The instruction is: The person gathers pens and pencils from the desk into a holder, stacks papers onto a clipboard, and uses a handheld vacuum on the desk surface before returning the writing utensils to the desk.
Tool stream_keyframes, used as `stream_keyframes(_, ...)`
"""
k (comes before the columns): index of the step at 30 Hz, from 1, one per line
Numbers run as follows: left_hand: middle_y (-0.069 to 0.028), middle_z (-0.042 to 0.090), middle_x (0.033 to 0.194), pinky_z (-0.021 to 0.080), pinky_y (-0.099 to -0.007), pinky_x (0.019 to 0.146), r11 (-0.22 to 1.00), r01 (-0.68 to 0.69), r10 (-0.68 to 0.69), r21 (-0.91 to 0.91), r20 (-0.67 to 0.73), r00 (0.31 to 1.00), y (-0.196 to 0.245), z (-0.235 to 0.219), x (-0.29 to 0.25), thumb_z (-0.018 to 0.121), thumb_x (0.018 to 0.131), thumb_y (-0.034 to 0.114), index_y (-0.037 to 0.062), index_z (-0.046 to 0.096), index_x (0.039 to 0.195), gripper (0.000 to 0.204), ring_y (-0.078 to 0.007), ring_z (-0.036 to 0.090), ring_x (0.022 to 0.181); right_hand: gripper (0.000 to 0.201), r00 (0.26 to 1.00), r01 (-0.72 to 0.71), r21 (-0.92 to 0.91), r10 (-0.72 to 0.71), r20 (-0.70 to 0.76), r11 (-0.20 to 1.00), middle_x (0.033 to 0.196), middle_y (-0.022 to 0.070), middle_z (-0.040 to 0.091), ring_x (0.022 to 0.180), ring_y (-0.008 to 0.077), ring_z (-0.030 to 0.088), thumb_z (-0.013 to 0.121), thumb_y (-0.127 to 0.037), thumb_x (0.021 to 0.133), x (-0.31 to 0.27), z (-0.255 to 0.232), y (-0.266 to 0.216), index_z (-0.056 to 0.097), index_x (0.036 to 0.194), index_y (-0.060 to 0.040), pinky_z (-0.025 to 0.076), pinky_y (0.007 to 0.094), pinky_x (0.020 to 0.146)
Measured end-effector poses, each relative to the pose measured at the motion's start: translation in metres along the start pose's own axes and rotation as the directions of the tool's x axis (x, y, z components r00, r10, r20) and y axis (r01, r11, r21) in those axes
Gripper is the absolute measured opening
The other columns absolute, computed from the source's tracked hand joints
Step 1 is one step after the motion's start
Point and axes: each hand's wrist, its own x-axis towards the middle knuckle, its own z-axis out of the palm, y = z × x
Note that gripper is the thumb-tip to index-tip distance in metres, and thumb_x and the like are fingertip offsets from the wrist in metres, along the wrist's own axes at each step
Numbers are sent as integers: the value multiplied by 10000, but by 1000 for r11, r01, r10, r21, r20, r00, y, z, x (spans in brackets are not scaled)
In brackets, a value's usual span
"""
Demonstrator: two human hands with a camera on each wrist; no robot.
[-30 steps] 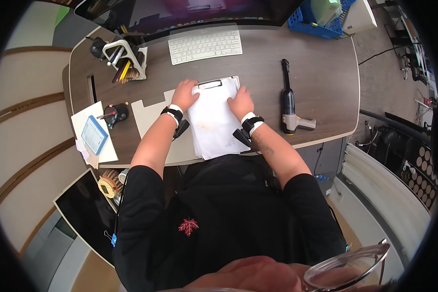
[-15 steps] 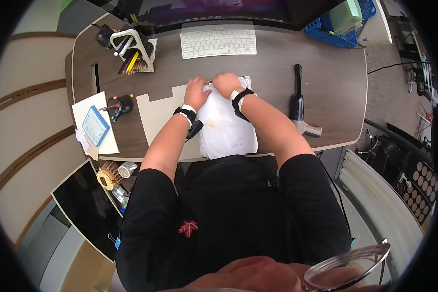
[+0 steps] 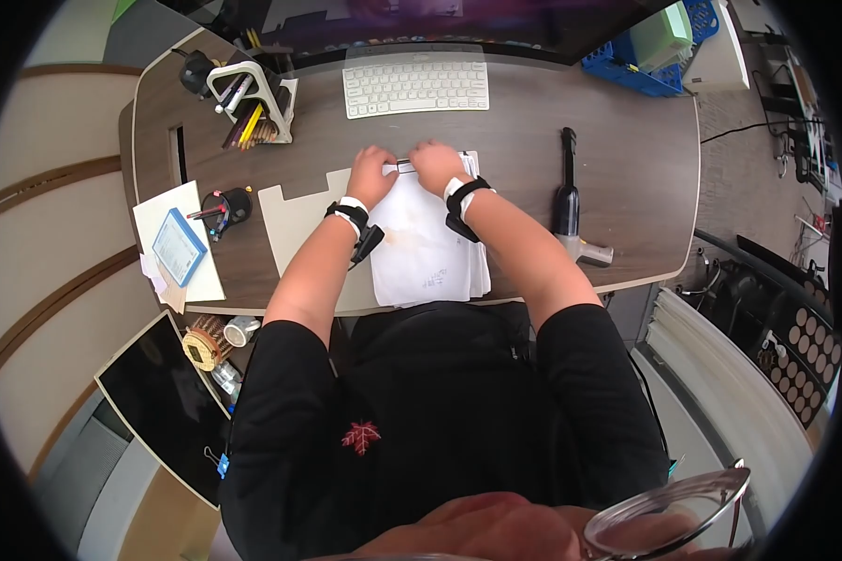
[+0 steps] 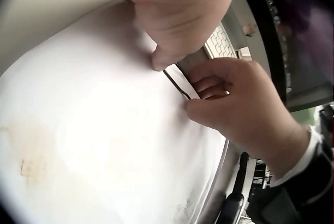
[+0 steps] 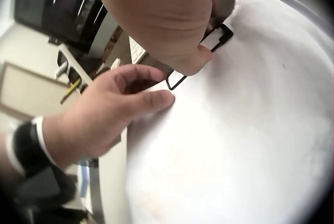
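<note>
A stack of white papers (image 3: 421, 251) lies on the desk under a black wire clip (image 3: 403, 166) at its top edge. My left hand (image 3: 372, 178) pinches the top edge by the clip's left end, thumb on the paper, as the left hand (image 5: 99, 112) shows in the right wrist view. With thumb and curled fingers, my right hand (image 3: 438, 169) grips the clip; in the left wrist view the right hand (image 4: 250, 104) has its thumb at the clip (image 4: 176, 83). Its other fingers are partly hidden behind the edge.
Beyond the papers are a keyboard (image 3: 416, 86) and a monitor. A beige folder (image 3: 295, 220) lies at their left, with a pen cup (image 3: 226, 211) and pencil holder (image 3: 257, 103) farther left. A handheld vacuum (image 3: 567, 208) lies right, a blue basket (image 3: 627, 70) behind it.
My right hand has left the papers' right side and moved up and left to the clip. My left hand has stayed near the top left corner, its thumb now closer to the clip.
</note>
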Motion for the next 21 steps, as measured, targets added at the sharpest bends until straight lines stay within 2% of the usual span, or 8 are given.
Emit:
stream_keyframes(2, -153, 593, 1144, 411, -432, 1008, 1000, -21, 21, 22, -13, 1000, 6, -2, -12, 749, 731, 105, 34, 634, 1063, 359, -372, 502, 1142, 296, 998, -31, 137, 37, -41, 990, 1115, 156, 654, 1109, 341, 583, 650, -63, 735, -14, 1, 7, 668, 1029, -37, 472, 423, 963)
stream_keyframes(3, -168, 572, 1183, 395, -434, 1031, 1000, -13, 13, 3, -95, 995, 11, -1, -19, 737, 743, 104, 25, 604, 1114, 402, -378, 484, 1171, 334, 975, -29, 211, 74, -211, 977, 1130, 170, 639, 1123, 354, 564, 654, -66, 732, -27, 2, 9, 641, 1064, -24, 451, 432, 983)
stream_keyframes(5, -197, 528, 1261, 362, -436, 1076, 999, -2, -9, -38, -265, 964, 18, 3, -39, 713, 767, 103, 6, 544, 1215, 489, -392, 447, 1230, 419, 838, 26, 342, 166, -520, 939, 1160, 198, 608, 1150, 379, 528, 661, -72, 727, -59, 3, 11, 588, 1133, 2, 410, 449, 1023)
stream_keyframes(6, -230, 474, 1324, 336, -443, 1102, 997, 73, -77, -23, -320, 944, 17, 8, -54, 673, 795, 82, -19, 465, 1295, 551, -411, 423, 1262, 429, 786, -72, 434, 319, -530, 898, 1162, 215, 594, 1140, 394, 522, 656, -87, 744, -77, 8, 14, 565, 1151, 16, 410, 452, 1019)
stream_keyframes(9, -236, 456, 1325, 339, -436, 1103, 956, 157, -237, -246, -337, 911, 17, 20, -96, 658, 798, 63, -30, 444, 1316, 568, -402, 425, 1262, 421, 649, -310, 670, 665, -369, 674, 1157, 247, 578, 1120, 414, 512, 641, -121, 793, -137, 52, 23, 538, 1164, 49, 405, 463, 1004)
stream_keyframes(12, -235, 447, 1318, 355, -427, 1087, 820, 255, -443, -513, -285, 850, 20, 44, -134, 633, 802, 37, -42, 417, 1335, 581, -387, 441, 1241, 277, 658, -346, 807, 737, -155, 479, 981, 239, 640, 930, 414, 607, 596, -135, 858, -178, 80, 23, 577, 1068, 44, 491, 447, 833)
stream_keyframes(16, -249, 504, 1230, 382, -444, 1044, 886, 319, -416, -335, -273, 868, 26, 51, -166, 553, 847, 42, -56, 467, 1289, 461, -388, 480, 1170, 169, 722, -387, 713, 673, -160, 585, 912, 274, 637, 880, 471, 601, 473, -119, 954, -201, 93, 5, 589, 955, 4, 495, 478, 761)
stream_keyframes(21, -264, 525, 1184, 391, -476, 999, 922, 343, -381, -181, -266, 885, 1, 76, -182, 507, 873, 56, -55, 489, 1272, 415, -420, 478, 1129, 152, 751, -468, 605, 650, -112, 645, 908, 269, 640, 873, 460, 608, 501, -135, 935, -195, 97, -4, 567, 940, 1, 491, 507, 770)
